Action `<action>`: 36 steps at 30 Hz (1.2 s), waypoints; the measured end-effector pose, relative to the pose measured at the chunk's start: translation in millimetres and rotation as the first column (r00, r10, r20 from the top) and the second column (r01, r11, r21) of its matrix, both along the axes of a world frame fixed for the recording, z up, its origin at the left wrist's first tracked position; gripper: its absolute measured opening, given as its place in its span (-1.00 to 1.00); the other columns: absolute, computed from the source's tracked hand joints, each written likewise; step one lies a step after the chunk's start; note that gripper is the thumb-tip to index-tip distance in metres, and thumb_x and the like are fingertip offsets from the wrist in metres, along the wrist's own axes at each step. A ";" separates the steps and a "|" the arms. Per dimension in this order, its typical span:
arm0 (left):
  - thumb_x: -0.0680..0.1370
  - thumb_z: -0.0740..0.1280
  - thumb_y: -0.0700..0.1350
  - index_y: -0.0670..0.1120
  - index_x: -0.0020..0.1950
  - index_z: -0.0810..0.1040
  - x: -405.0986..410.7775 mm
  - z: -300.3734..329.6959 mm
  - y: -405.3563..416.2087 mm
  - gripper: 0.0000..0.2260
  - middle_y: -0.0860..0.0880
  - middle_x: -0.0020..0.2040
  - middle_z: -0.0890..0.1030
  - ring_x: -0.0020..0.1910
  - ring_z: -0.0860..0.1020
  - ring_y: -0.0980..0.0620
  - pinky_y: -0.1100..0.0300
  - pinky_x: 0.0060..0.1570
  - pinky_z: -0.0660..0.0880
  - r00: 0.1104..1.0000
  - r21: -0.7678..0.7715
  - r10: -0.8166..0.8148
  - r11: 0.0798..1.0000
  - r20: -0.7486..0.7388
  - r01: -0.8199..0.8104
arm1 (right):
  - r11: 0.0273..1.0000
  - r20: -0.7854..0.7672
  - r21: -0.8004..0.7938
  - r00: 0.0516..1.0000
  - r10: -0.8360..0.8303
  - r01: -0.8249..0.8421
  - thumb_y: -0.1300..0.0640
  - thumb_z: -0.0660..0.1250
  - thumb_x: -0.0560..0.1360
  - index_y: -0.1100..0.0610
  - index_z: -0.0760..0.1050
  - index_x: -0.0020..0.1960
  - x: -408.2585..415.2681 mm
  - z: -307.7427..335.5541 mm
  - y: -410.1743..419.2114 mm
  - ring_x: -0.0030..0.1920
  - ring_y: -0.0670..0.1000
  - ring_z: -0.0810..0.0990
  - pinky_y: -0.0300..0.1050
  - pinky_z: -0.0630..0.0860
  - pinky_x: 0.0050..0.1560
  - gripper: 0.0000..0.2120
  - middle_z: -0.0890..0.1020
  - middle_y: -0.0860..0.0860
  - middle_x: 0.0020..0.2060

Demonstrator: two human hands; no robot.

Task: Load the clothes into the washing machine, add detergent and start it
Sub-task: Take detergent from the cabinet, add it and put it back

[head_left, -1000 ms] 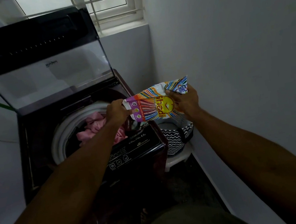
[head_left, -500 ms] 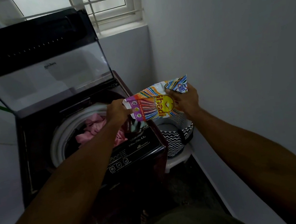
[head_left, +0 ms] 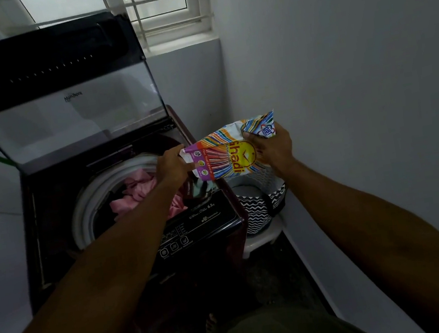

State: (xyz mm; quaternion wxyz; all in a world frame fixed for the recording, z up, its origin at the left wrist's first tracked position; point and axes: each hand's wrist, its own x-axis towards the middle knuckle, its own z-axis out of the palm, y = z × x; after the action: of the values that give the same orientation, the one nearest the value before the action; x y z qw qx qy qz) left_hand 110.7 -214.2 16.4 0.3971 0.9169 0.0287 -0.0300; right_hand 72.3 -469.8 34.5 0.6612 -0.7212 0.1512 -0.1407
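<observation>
Clothes (head_left: 141, 188) already loaded in washing machine (head_left: 133, 208) drum, lid (head_left: 64, 104) raised. Detergent packet (head_left: 227, 153) is held over the machine's right edge, gripped by left hand (head_left: 172, 166) and right hand (head_left: 273, 149). Detergent apparently not yet added; start still pending.

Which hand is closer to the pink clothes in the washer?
Left. The left hand holds the detergent packet at its end just above the pink clothes. The right hand grips the packet's other end, over the basket.
</observation>
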 end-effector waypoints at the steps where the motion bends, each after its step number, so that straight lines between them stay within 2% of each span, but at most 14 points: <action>1: 0.32 0.62 -0.05 -0.11 0.21 0.61 -1.1 0.5 -0.5 -0.50 -0.08 0.02 0.69 -0.07 0.63 -0.02 0.19 -0.13 0.47 1.000 -0.004 -0.001 1.000 0.000 0.001 | 1.000 0.004 0.000 1.000 0.000 0.000 -0.02 0.62 0.24 0.13 0.63 -0.01 -0.4 0.3 0.2 -0.12 0.03 0.71 0.12 0.64 0.02 -0.59 0.73 0.01 -0.14; 3: 0.32 0.61 -0.07 -0.11 0.20 0.61 -3.5 0.5 -0.9 -0.52 -0.05 0.03 0.69 -0.04 0.64 -0.02 0.18 -0.10 0.50 1.000 -0.020 -0.006 1.000 0.008 0.006 | 1.000 0.000 -0.011 1.000 0.005 -0.005 -0.01 0.62 0.24 0.13 0.64 -0.01 -0.6 0.7 -0.1 -0.12 0.03 0.71 0.11 0.64 0.01 -0.60 0.73 0.01 -0.14; 7: 0.30 0.62 -0.08 -0.12 0.20 0.61 -7.9 -0.3 0.1 -0.50 -0.06 0.05 0.69 -0.02 0.64 -0.03 0.18 -0.06 0.51 1.000 -0.035 -0.001 0.999 0.007 0.001 | 0.999 -0.019 -0.029 1.000 0.016 -0.016 -0.13 0.63 0.17 0.10 0.64 -0.02 0.0 -1.2 -4.1 -0.11 0.05 0.72 0.16 0.63 0.01 -0.52 0.73 0.01 -0.15; 14: 0.29 0.63 -0.02 -0.11 0.29 0.57 -10.7 -0.3 2.2 -0.40 -0.08 0.10 0.68 0.02 0.65 -0.03 0.07 0.04 0.58 1.000 -0.011 -0.006 1.000 -0.002 0.006 | 0.998 -0.006 -0.003 0.998 0.059 -0.059 -0.10 0.63 0.18 0.13 0.64 -0.01 -2.7 0.5 -6.4 -0.08 0.10 0.71 0.18 0.62 0.04 -0.52 0.73 0.05 -0.12; 16: 0.30 0.63 -0.05 -0.13 0.34 0.54 -13.3 3.0 1.6 -0.35 -0.11 0.14 0.67 0.06 0.64 -0.07 0.01 0.10 0.57 1.000 -0.018 -0.017 1.000 0.010 0.017 | 0.998 -0.024 -0.012 0.998 0.062 -0.063 -0.14 0.63 0.16 0.11 0.64 -0.02 -1.4 -0.1 -8.1 -0.08 0.09 0.72 0.18 0.62 0.04 -0.49 0.73 0.04 -0.12; 19: 0.32 0.62 -0.09 -0.16 0.41 0.47 -15.2 7.1 1.8 -0.30 -0.17 0.20 0.63 0.12 0.61 -0.11 0.01 0.14 0.55 1.000 -0.014 -0.021 1.000 0.009 0.021 | 0.998 -0.043 -0.022 0.997 0.066 -0.067 -0.16 0.63 0.15 0.09 0.65 -0.03 0.2 -1.0 -9.2 -0.08 0.07 0.72 0.17 0.63 0.03 -0.49 0.73 0.02 -0.13; 24: 0.34 0.61 -0.11 -0.17 0.43 0.44 -15.4 10.6 1.7 -0.30 -0.18 0.24 0.61 0.15 0.60 -0.10 0.11 0.10 0.51 1.000 0.003 -0.024 1.000 0.011 0.024 | 0.997 -0.036 -0.017 0.997 0.069 -0.070 -0.11 0.63 0.17 0.10 0.65 -0.02 0.5 3.6 -6.6 -0.09 0.07 0.72 0.16 0.63 0.03 -0.52 0.73 0.03 -0.13; 27: 0.34 0.61 -0.09 -0.17 0.42 0.45 -13.9 14.3 1.5 -0.30 -0.16 0.24 0.61 0.16 0.59 -0.10 0.08 0.12 0.52 0.999 0.013 -0.028 1.000 0.014 0.028 | 0.998 -0.032 -0.022 0.998 0.059 -0.060 -0.09 0.63 0.18 0.11 0.65 -0.01 1.3 6.2 -4.9 -0.09 0.06 0.72 0.15 0.63 0.04 -0.53 0.73 0.02 -0.13; 31: 0.28 0.63 0.03 -0.11 0.23 0.58 -7.5 11.7 7.0 -0.42 -0.04 0.09 0.69 -0.02 0.65 0.00 0.15 -0.06 0.56 0.999 0.041 -0.037 0.998 0.008 0.036 | 0.998 -0.019 -0.045 0.999 0.046 -0.047 -0.13 0.63 0.17 0.08 0.65 -0.02 4.8 6.8 -4.1 -0.09 0.05 0.72 0.16 0.63 0.04 -0.52 0.73 0.00 -0.14; 34: 0.30 0.63 -0.02 -0.11 0.15 0.61 -6.3 12.9 6.8 -0.52 -0.01 0.00 0.70 -0.12 0.64 0.05 0.22 -0.19 0.50 0.999 0.023 -0.039 0.999 -0.001 0.039 | 0.995 -0.006 -0.075 0.998 0.059 -0.059 -0.11 0.62 0.21 0.08 0.65 -0.01 4.1 11.4 -2.6 -0.09 -0.01 0.71 0.12 0.62 0.06 -0.56 0.73 -0.03 -0.13; 36: 0.30 0.63 -0.03 -0.12 0.18 0.60 -7.6 14.9 6.1 -0.50 -0.02 0.01 0.70 -0.13 0.64 0.05 0.24 -0.21 0.47 0.999 0.020 -0.046 0.999 -0.002 0.046 | 0.994 -0.003 -0.088 0.998 0.067 -0.067 -0.08 0.61 0.24 0.08 0.65 0.00 3.3 13.9 -1.4 -0.09 -0.05 0.71 0.07 0.62 0.07 -0.59 0.73 -0.05 -0.14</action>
State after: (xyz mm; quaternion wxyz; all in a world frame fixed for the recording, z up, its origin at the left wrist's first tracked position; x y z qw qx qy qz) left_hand 103.2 -208.1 31.3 0.3869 0.9212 0.0084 -0.0396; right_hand 75.5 -471.2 48.3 0.6333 -0.7542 0.1205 -0.1250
